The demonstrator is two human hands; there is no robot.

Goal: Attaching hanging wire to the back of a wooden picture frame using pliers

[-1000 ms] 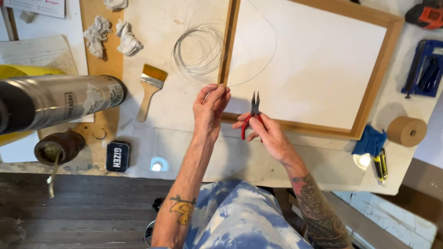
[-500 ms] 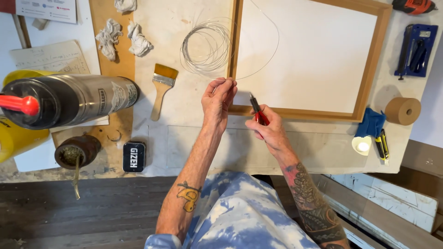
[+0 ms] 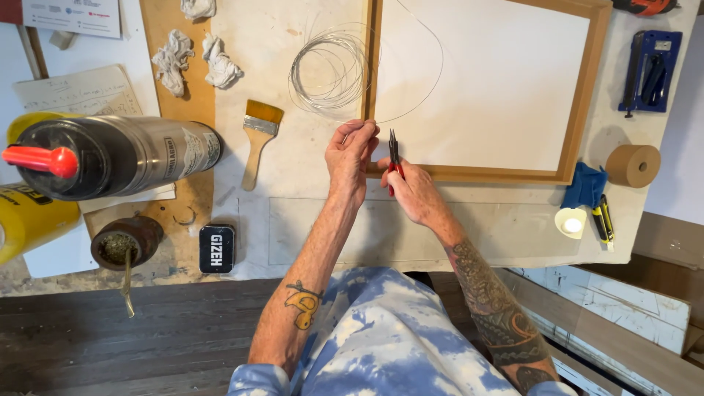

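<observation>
A view from above of a cluttered white worktable [image 3: 455,235], with a person's two bare forearms reaching up from the bottom centre of the frame. The left hand [image 3: 352,158], just left of centre, has its fingertips pinched together on a thin strand of wire. That strand runs up to a loose wire coil [image 3: 330,70] lying at upper centre, partly over the left edge of a wooden picture frame [image 3: 579,95] that fills the upper right. The right hand [image 3: 414,192], just beside the left, is closed around the red handles of small pliers [image 3: 394,150], whose dark tips point up and stand close to the left fingertips; whether the tips touch the wire cannot be told. Left of the hands lies a paintbrush [image 3: 258,136] with a pale handle. At far left a metal bottle [image 3: 125,155] with a red spout lies on its side, with a small cup [image 3: 125,246] below it. At right are a roll of brown tape [image 3: 634,165] and a blue cloth [image 3: 585,187].
</observation>
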